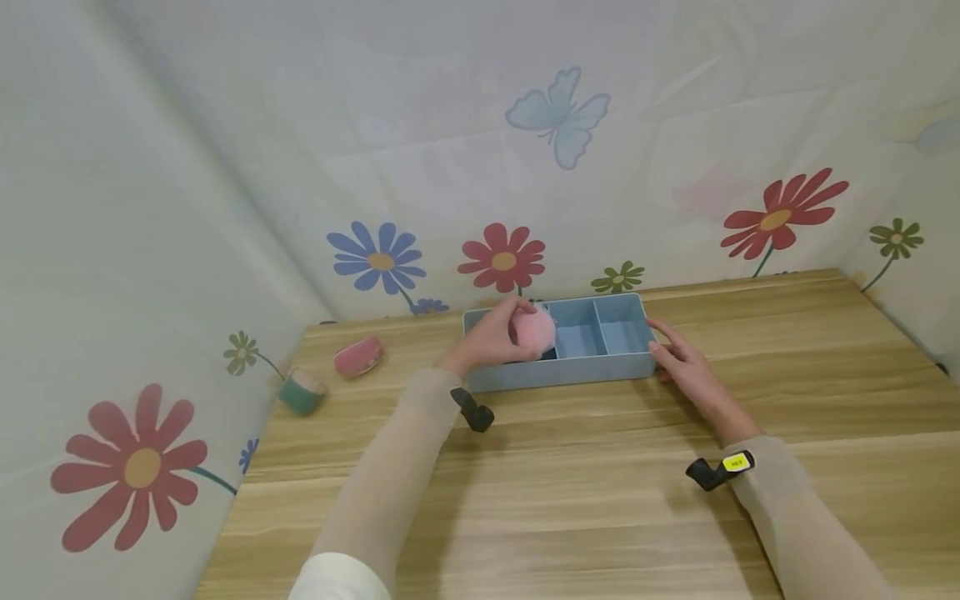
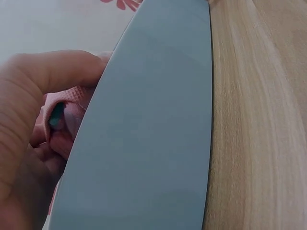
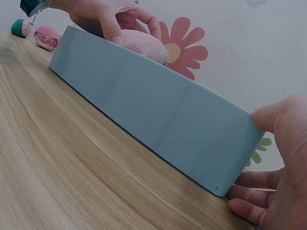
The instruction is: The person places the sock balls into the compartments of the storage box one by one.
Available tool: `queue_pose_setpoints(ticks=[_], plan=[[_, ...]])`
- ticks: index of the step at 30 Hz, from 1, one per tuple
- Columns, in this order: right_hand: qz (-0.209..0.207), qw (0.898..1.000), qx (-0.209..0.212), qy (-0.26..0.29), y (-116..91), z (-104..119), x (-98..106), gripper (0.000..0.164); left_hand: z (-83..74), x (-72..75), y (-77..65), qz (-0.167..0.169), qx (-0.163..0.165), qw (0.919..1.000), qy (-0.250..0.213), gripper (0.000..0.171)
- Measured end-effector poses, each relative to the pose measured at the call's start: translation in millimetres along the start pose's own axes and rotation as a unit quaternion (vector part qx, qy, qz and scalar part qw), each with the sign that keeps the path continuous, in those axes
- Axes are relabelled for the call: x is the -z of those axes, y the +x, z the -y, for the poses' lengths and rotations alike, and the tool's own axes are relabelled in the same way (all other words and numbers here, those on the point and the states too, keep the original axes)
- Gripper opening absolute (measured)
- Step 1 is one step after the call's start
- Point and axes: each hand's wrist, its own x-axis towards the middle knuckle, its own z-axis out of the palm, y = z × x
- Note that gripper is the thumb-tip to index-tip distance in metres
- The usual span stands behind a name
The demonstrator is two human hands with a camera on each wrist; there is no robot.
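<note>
A long light-blue divided box (image 1: 562,372) stands on the table near the back wall. Over its left part, my left hand (image 1: 491,337) holds a rolled-up pink sock (image 1: 536,332) between thumb and fingers. Ribbed knit shows on the sock (image 3: 144,45) in the right wrist view; its lower side is hidden behind the box wall. At the box's right end, my right hand (image 1: 686,371) grips the corner, thumb at the rim and fingers against the end wall. Something dark shows in the compartment below the pink sock.
Left of the box lies another pink rolled bundle (image 1: 359,357). Farther left, by the side wall, is a green and cream rolled bundle (image 1: 302,392). A flower-printed cloth wall (image 1: 450,192) rises behind the wooden table (image 1: 555,492). The two right compartments hold nothing visible.
</note>
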Motion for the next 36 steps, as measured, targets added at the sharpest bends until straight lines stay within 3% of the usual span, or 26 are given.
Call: queue_pose_setpoints(ticks=[11,24,36], plan=[[0.001,1.000,-0.004,0.003,-2,1,-1,0.056,10.8,-4.6,2.4,0.016,-0.024,0.9917,0.125,0.044],[-0.001,1.000,-0.007,0.002,-2,4,0,0.057,2.7,-0.4,-3.7,-0.021,-0.019,0.9941,0.105,0.049],[-0.004,1.000,0.001,0.000,-2,7,-1,0.058,12.5,10.6,-13.2,-0.110,-0.052,0.9874,0.102,0.027]])
